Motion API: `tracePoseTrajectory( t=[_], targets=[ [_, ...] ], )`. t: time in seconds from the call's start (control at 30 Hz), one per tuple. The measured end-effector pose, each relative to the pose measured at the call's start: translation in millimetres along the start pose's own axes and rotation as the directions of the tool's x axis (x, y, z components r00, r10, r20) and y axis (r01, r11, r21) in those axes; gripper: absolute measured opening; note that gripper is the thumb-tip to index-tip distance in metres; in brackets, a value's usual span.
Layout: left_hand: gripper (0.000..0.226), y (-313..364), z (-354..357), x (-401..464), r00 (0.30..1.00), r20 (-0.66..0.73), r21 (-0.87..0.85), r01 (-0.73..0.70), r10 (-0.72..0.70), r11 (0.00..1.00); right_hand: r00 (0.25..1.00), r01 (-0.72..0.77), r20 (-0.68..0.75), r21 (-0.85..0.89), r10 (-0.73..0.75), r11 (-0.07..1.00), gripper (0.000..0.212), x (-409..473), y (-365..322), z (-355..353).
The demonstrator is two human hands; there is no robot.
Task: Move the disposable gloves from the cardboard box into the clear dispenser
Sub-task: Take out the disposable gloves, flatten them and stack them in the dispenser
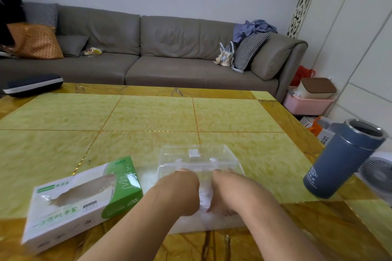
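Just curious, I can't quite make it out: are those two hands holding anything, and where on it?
Both hands, left and right, grip a stack of clear gloves by its middle, just before the dispenser.

1. We reach both bare forearms forward, side by side, wrists nearly level.
2. Our left hand (180,190) is knuckles-up with fingers curled under.
3. Our right hand (228,193), just beside it, curls likewise, thumbs facing across a narrow gap.
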State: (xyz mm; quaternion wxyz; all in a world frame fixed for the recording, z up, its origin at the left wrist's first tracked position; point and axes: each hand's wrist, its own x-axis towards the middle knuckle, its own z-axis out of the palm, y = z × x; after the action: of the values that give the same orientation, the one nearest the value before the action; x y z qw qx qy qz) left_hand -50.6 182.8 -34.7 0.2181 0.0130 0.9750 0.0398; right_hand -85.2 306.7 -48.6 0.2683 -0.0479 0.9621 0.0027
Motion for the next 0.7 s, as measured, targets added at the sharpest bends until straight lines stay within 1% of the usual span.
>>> tracePoseTrajectory(
  t=[0.03,0.07,0.1,0.17,0.2,0.27,0.3,0.33,0.4,0.43,0.47,0.5,0.53,0.57,0.6,0.63,0.67,0.7],
  targets=[
    [0.023,0,0,3,0.999,0.044,0.016,-0.001,0.0,1.0,1.0,-0.002,0.009,0.005,0.002,1.0,0.082,0,0,0],
    [0.032,0,1,4,0.996,0.084,0.036,-0.003,0.0,0.999,1.0,0.002,0.01,0.017,-0.002,1.0,0.085,-2,0,0],
    [0.039,-1,0,5,0.993,0.114,0.052,-0.005,-0.001,0.999,1.0,0.002,0.011,0.03,-0.003,1.0,0.084,-4,0,-1],
    [0.04,-2,-3,3,0.991,0.129,0.033,-0.034,0.03,0.999,1.0,0.019,-0.014,0.049,-0.018,0.999,0.072,-6,1,0],
    [0.039,-3,-4,0,0.992,0.114,0.005,-0.05,0.049,0.999,0.999,0.021,-0.032,0.063,-0.019,0.998,0.063,-7,1,0],
    [0.051,-6,-5,-9,0.995,0.073,-0.032,-0.067,0.069,0.997,0.997,0.019,-0.07,0.087,-0.013,0.996,0.049,-11,-1,0],
    [0.057,-7,-5,-14,0.996,0.042,-0.039,-0.075,0.077,0.996,0.994,0.019,-0.107,0.085,-0.01,0.996,0.041,-15,-2,-1],
    [0.053,-9,-4,-19,0.995,-0.007,-0.058,-0.095,0.095,0.994,0.988,0.028,-0.154,0.08,-0.015,0.996,0.03,-21,-3,-2],
    [0.035,-16,-6,-37,0.976,-0.158,-0.092,-0.167,0.151,0.982,0.962,0.057,-0.269,0.004,-0.054,0.998,0.014,-38,-8,-5],
    [0.038,-22,-6,-45,0.957,-0.234,-0.124,-0.204,0.172,0.971,0.94,0.065,-0.333,-0.047,-0.077,0.997,0.012,-46,-11,-7],
    [0.047,-32,-5,-52,0.932,-0.314,-0.162,-0.242,0.183,0.957,0.909,0.073,-0.405,-0.078,-0.099,0.994,0.011,-55,-19,-9],
    [0.052,-40,-4,-56,0.897,-0.409,-0.205,-0.269,0.167,0.941,0.876,0.083,-0.47,-0.08,-0.111,0.993,0.009,-64,-23,-10],
    [0.049,-55,-3,-60,0.852,-0.512,-0.243,-0.265,0.109,0.933,0.837,0.117,-0.529,-0.079,-0.141,0.99,0.009,-70,-34,-11],
    [0.039,-68,-3,-63,0.797,-0.603,-0.261,-0.246,0.042,0.933,0.79,0.172,-0.585,-0.077,-0.184,0.982,0.018,-76,-44,-10],
    [0.026,-86,-2,-65,0.747,-0.663,-0.28,-0.201,-0.038,0.939,0.738,0.25,-0.628,-0.089,-0.249,0.964,0.031,-80,-55,-8],
    [0.019,-104,1,-65,0.719,-0.685,-0.312,-0.141,-0.119,0.939,0.684,0.352,-0.649,-0.106,-0.332,0.93,0.042,-82,-65,-2],
    [0.016,-124,4,-65,0.723,-0.661,-0.345,-0.055,-0.201,0.937,0.635,0.454,-0.646,-0.131,-0.423,0.881,0.052,-82,-75,5],
    [0.017,-143,6,-66,0.754,-0.592,-0.372,0.058,-0.285,0.926,0.61,0.528,-0.611,-0.161,-0.505,0.834,0.063,-80,-87,14]
  ],
)
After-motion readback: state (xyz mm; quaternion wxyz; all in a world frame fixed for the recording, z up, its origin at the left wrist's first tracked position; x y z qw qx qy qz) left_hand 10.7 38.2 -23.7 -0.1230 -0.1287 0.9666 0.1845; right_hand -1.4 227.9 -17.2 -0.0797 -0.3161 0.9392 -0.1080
